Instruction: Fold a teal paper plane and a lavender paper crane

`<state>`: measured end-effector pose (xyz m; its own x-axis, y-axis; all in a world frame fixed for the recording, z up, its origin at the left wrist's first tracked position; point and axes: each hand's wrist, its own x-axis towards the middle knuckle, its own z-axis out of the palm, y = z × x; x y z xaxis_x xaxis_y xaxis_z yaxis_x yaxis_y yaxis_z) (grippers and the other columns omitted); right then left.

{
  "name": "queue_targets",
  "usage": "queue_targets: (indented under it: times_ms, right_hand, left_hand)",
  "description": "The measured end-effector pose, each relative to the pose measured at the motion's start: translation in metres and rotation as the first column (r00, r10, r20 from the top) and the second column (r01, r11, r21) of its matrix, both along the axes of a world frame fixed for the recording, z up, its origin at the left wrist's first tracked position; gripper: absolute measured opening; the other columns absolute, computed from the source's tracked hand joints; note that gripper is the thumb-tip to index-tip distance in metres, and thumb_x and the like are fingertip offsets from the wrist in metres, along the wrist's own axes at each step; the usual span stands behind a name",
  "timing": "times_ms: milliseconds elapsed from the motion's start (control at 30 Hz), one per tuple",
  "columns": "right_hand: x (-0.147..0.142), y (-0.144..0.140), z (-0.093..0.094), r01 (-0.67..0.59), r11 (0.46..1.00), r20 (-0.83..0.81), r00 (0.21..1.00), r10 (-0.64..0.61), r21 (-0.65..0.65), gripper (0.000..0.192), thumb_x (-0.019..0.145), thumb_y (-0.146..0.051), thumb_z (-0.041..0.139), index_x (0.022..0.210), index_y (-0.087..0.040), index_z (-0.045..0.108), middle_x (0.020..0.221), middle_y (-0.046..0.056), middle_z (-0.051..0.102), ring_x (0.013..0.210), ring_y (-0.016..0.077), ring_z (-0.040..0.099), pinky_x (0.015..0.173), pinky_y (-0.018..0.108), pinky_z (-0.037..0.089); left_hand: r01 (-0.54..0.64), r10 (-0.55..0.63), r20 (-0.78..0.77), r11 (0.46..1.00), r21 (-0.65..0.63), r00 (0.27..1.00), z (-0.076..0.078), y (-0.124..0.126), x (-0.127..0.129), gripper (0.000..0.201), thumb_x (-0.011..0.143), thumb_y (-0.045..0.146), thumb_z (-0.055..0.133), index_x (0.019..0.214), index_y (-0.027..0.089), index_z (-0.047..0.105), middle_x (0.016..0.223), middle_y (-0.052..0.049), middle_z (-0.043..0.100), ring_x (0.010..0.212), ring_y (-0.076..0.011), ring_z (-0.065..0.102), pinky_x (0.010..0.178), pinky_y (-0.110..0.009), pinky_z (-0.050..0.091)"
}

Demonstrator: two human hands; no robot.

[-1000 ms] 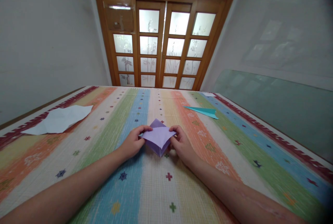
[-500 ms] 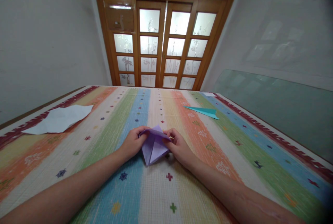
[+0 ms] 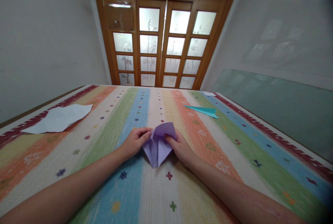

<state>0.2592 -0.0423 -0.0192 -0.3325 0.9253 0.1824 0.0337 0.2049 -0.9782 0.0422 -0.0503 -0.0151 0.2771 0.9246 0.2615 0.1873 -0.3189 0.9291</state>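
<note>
The purple paper [image 3: 158,145] sits between the two hands, near the middle of the striped cloth [image 3: 109,137], partly folded into a kite-like shape whose narrow tip points back toward the person. The left hand [image 3: 135,142] pinches the paper's upper left edge with its fingertips; the right hand [image 3: 179,146] grips the right side, thumb on top of the sheet and fingers tucked at its far edge. Both hands are closed on the paper — neither is loose or flat. The upper flap stands up a little between the fingers, while the lower tip lies on the cloth just ahead of a small red cross motif.

Counted: one purple paper in hand, one white sheet [image 3: 58,119] lying flat, creased and far off to the left near the cloth's dark red border, and one teal paper plane [image 3: 204,110] well apart to the right and farther away — three paper pieces in all. Two bare forearms reach in from the near edge. Beyond the cloth stands a wooden door [image 3: 163,43] with frosted glass panes.
</note>
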Motion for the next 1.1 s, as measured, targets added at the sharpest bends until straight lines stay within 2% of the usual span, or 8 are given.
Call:
queue_targets:
  times_ms: [100,267,467,600,767,867,967,1100]
  right_hand:
    - [0.000,-0.002,-0.001,-0.030,0.999,0.009,1.000,0.030,0.016,0.028,0.089,-0.038,0.059,0.111,-0.021,0.058,0.100,0.004,0.063,0.088,0.0209,0.058,0.079,0.034,0.047]
    - [-0.001,-0.005,-0.002,-0.053,0.992,0.039,0.998,0.049,0.119,0.034,0.091,-0.034,0.059,0.123,-0.024,0.054,0.113,0.005,0.062,0.103,0.0219,0.058,0.092,0.037,0.045]
    - [-0.002,-0.004,0.001,-0.040,0.994,0.024,0.999,0.038,0.100,0.029,0.096,-0.039,0.049,0.119,-0.024,0.058,0.115,0.006,0.062,0.109,0.0235,0.057,0.099,0.040,0.041]
    - [0.000,-0.004,0.005,-0.032,0.998,-0.005,0.999,0.033,0.057,0.033,0.096,-0.045,0.048,0.118,-0.024,0.059,0.116,0.007,0.062,0.112,0.0247,0.056,0.101,0.041,0.040]
    - [0.001,-0.007,0.007,-0.103,0.995,-0.091,0.990,0.103,0.008,0.042,0.092,-0.055,0.053,0.122,-0.026,0.058,0.116,0.007,0.063,0.106,0.0243,0.059,0.092,0.037,0.046]
    - [0.001,-0.006,0.006,-0.199,0.974,-0.244,0.955,0.168,-0.108,0.049,0.093,-0.062,0.044,0.129,-0.029,0.052,0.114,0.007,0.063,0.087,0.0213,0.063,0.072,0.033,0.052]
    - [0.001,-0.004,0.004,-0.263,0.931,-0.350,0.922,0.164,-0.255,0.052,0.094,-0.064,0.037,0.133,-0.031,0.047,0.104,0.006,0.064,0.066,0.0182,0.060,0.054,0.031,0.051]
    - [0.003,-0.002,0.003,-0.290,0.913,-0.366,0.914,0.176,-0.287,0.054,0.092,-0.062,0.043,0.135,-0.030,0.044,0.091,0.004,0.062,0.061,0.0168,0.059,0.056,0.034,0.055]
  left_hand:
    - [-0.023,0.023,-0.024,1.000,0.006,0.999,0.000,0.000,0.002,0.034,0.091,0.041,0.058,0.113,0.018,0.072,0.104,-0.008,0.075,0.092,-0.0229,0.068,0.083,-0.032,0.050]
    - [-0.090,0.092,-0.076,0.996,0.028,0.993,0.002,-0.001,0.003,0.027,0.089,0.034,0.060,0.105,0.019,0.074,0.101,-0.007,0.075,0.091,-0.0232,0.069,0.084,-0.034,0.051]
    - [-0.189,0.194,-0.099,0.980,0.056,0.976,0.000,-0.003,0.004,0.028,0.082,0.027,0.065,0.109,0.019,0.071,0.103,-0.007,0.074,0.094,-0.0225,0.069,0.086,-0.034,0.052]
    - [-0.168,0.169,-0.093,0.986,0.025,0.981,-0.001,-0.002,0.004,0.026,0.082,0.027,0.066,0.106,0.019,0.071,0.101,-0.008,0.075,0.092,-0.0226,0.069,0.085,-0.034,0.052]
    - [-0.158,0.158,-0.011,0.987,-0.039,0.987,0.000,-0.001,0.004,0.025,0.079,0.028,0.068,0.101,0.017,0.070,0.097,-0.008,0.075,0.088,-0.0226,0.069,0.081,-0.035,0.052]
    - [-0.180,0.184,0.049,0.981,-0.072,0.982,0.001,0.001,0.003,0.026,0.078,0.029,0.069,0.100,0.016,0.069,0.098,-0.009,0.074,0.088,-0.0222,0.069,0.079,-0.034,0.051]
    - [-0.203,0.214,0.099,0.973,-0.114,0.972,0.000,0.003,0.001,0.031,0.077,0.032,0.071,0.102,0.015,0.068,0.096,-0.010,0.074,0.084,-0.0215,0.068,0.074,-0.032,0.050]
    - [-0.260,0.274,0.113,0.958,-0.123,0.955,0.000,0.005,0.001,0.033,0.076,0.037,0.072,0.100,0.014,0.066,0.086,-0.008,0.072,0.074,-0.0191,0.065,0.065,-0.028,0.047]
